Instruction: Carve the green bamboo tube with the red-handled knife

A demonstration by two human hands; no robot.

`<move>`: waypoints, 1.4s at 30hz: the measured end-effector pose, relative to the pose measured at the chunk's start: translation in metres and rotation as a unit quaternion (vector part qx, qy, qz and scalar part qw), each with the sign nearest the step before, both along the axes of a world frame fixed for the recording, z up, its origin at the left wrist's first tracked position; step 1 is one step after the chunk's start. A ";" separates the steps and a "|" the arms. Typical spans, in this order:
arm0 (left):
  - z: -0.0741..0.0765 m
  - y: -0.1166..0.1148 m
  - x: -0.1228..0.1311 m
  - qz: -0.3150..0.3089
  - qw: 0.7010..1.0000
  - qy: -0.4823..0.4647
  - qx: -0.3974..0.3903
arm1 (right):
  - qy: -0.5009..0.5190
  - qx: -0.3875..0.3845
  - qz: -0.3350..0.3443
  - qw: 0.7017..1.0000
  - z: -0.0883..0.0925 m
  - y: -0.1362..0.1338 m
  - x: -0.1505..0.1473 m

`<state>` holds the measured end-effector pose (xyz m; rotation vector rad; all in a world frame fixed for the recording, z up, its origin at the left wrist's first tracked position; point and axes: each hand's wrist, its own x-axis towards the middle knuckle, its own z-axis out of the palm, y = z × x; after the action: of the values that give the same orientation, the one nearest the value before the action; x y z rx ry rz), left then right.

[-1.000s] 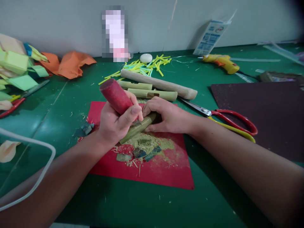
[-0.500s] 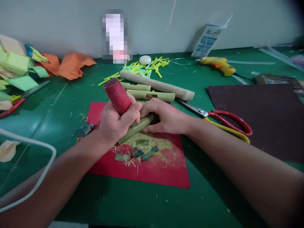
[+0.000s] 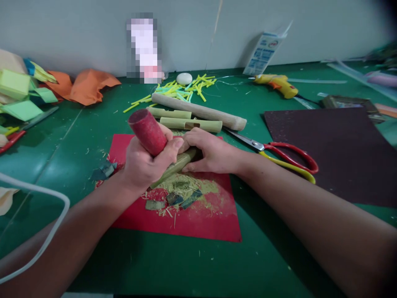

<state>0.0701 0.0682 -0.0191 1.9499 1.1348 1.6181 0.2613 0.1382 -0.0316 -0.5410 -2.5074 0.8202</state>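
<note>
My left hand (image 3: 141,163) is closed round the red handle (image 3: 147,131) of a tool whose working end is hidden behind my fingers, against a green bamboo piece (image 3: 175,166). My right hand (image 3: 211,152) is closed over that bamboo piece and presses it down on a red sheet (image 3: 204,219). Green shavings and bark chips (image 3: 182,192) lie on the sheet just below the bamboo.
Two more bamboo pieces (image 3: 190,123) and a pale wooden stick (image 3: 201,111) lie behind the hands. Red-handled scissors (image 3: 285,157) lie to the right beside a dark sheet (image 3: 338,145). Yellow glue gun (image 3: 276,84), coloured strips (image 3: 182,87), orange paper (image 3: 83,85) and folded papers (image 3: 21,95) sit farther back.
Both hands keep their grip. The red handle has tilted slightly and the whole scene has shifted a little left as my head moved.
</note>
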 end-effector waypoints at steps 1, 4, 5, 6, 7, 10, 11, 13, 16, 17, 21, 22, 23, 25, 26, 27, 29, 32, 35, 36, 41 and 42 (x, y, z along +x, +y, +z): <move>0.000 -0.001 0.000 0.005 1.000 0.002 0.006 | 0.002 -0.002 0.002 1.000 0.000 0.000 0.000; -0.001 -0.002 0.000 0.012 1.000 -0.010 0.023 | 0.011 -0.005 0.004 1.000 0.001 -0.001 0.000; -0.001 -0.001 0.000 0.014 1.000 -0.014 0.023 | 0.011 -0.005 0.004 1.000 0.001 -0.001 0.000; -0.002 -0.001 -0.001 0.014 1.000 -0.014 0.024 | 0.009 -0.005 0.003 1.000 0.001 -0.001 0.000; -0.003 -0.001 -0.001 0.015 1.000 -0.011 0.026 | 0.006 -0.005 0.003 1.000 0.001 -0.001 0.000; -0.006 0.000 -0.003 0.020 0.999 -0.006 0.034 | -0.003 -0.007 0.002 1.000 0.002 -0.001 0.000; -0.006 0.000 -0.004 0.019 0.999 -0.006 0.034 | -0.006 -0.008 0.003 1.000 0.002 -0.001 -0.001; -0.006 -0.002 -0.005 0.011 0.999 -0.012 0.028 | -0.010 -0.010 0.001 1.000 0.003 -0.001 -0.001; -0.005 -0.002 -0.005 -0.010 0.999 -0.036 0.007 | -0.012 -0.011 -0.003 1.000 0.004 -0.001 -0.002; -0.004 -0.002 -0.004 -0.014 0.999 -0.046 -0.005 | -0.013 -0.011 -0.002 1.000 0.004 -0.002 -0.002; 0.000 0.003 -0.003 -0.013 0.991 -0.106 -0.085 | -0.010 -0.010 0.003 1.000 0.005 -0.002 -0.003; 0.001 0.004 -0.003 -0.012 0.986 -0.122 -0.116 | -0.008 -0.008 0.002 1.000 0.005 -0.002 -0.003; 0.002 0.006 -0.003 -0.012 0.980 -0.134 -0.149 | -0.008 -0.006 -0.001 1.000 0.005 -0.002 -0.003; 0.003 0.009 -0.005 -0.010 0.968 -0.146 -0.206 | -0.012 -0.002 -0.006 1.000 0.005 -0.002 -0.003; 0.003 0.010 -0.006 -0.010 0.963 -0.148 -0.226 | -0.014 -0.001 -0.009 1.000 0.005 -0.003 -0.003; 0.003 0.012 -0.008 -0.008 0.959 -0.150 -0.240 | -0.016 0.001 -0.012 1.000 0.005 -0.003 -0.003; 0.002 0.014 -0.010 -0.008 0.953 -0.145 -0.265 | -0.019 0.004 -0.012 1.000 0.005 -0.003 -0.003; 0.002 0.016 -0.013 -0.008 0.943 -0.138 -0.302 | -0.021 0.009 -0.015 1.000 0.006 -0.003 -0.004; 0.003 0.016 -0.013 0.000 0.927 -0.161 -0.339 | -0.027 0.011 -0.019 0.999 0.006 -0.003 -0.004; 0.003 0.016 -0.012 -0.002 0.920 -0.169 -0.353 | -0.029 0.010 -0.020 0.999 0.006 -0.003 -0.004; 0.005 0.012 -0.006 -0.016 0.914 -0.182 -0.362 | -0.030 0.008 -0.016 0.999 0.007 -0.002 -0.004; 0.005 0.011 -0.005 -0.005 0.921 -0.191 -0.339 | -0.030 0.012 -0.015 0.999 0.007 -0.002 -0.003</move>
<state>0.0655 0.0796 -0.0142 1.1387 1.2830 1.2750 0.2581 0.1357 -0.0249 -0.6035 -2.5534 0.7729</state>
